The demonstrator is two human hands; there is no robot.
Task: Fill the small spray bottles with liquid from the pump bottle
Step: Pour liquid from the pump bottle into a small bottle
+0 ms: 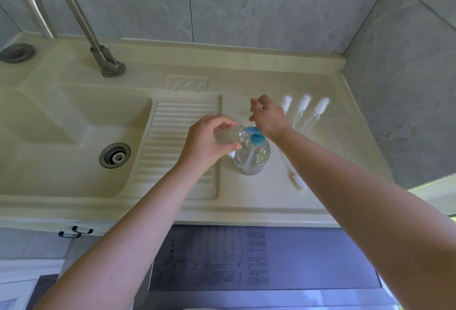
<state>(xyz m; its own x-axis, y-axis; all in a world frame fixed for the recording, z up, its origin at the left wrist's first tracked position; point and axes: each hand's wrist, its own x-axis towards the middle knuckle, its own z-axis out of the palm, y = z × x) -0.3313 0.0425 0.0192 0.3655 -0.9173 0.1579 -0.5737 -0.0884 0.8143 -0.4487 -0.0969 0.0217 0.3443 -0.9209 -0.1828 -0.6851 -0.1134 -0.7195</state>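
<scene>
The pump bottle (251,159) stood on the counter (271,193) right of the sink (61,136); the left hand (207,140) gripped a small bottle (228,136) at its blue spout (253,131), the right hand (267,115), fingers loosely curled, pressed the pump head, so filling appeared underway, next requiring steady alignment.

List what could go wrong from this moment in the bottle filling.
1. The left hand holds a small clear bottle tilted at the blue pump spout; if the mouth slips off, liquid may spill onto the counter.
2. The right wrist presses the pump head while the right hand hangs past it; an off-centre push could tip the pump bottle toward the upright spray bottles.
</scene>
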